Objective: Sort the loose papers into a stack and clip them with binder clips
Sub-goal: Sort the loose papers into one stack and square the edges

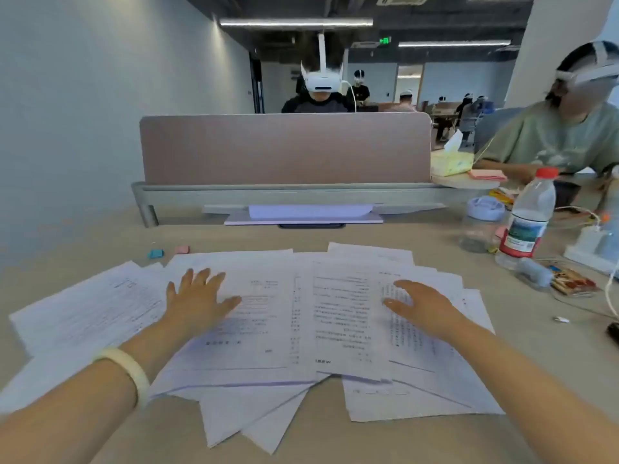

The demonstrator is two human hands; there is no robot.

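Observation:
Several loose printed papers [284, 316] lie fanned out and overlapping across the beige desk [536, 370], some hanging toward the near edge. My left hand [197, 296] rests flat on the sheets left of centre, fingers spread, holding nothing. My right hand [418, 304] lies palm down on the sheets to the right, fingers apart, also holding nothing. Two small binder clips, one blue [156, 253] and one pink [182, 250], sit on the desk beyond the papers at the far left.
A pink desk divider [284, 149] stands at the back with stacked sheets [308, 214] under it. At right are a water bottle [527, 222], a clear cup with a lilac lid [482, 226], a tissue box [450, 162], cables and small items. A person sits at the right, another behind the divider.

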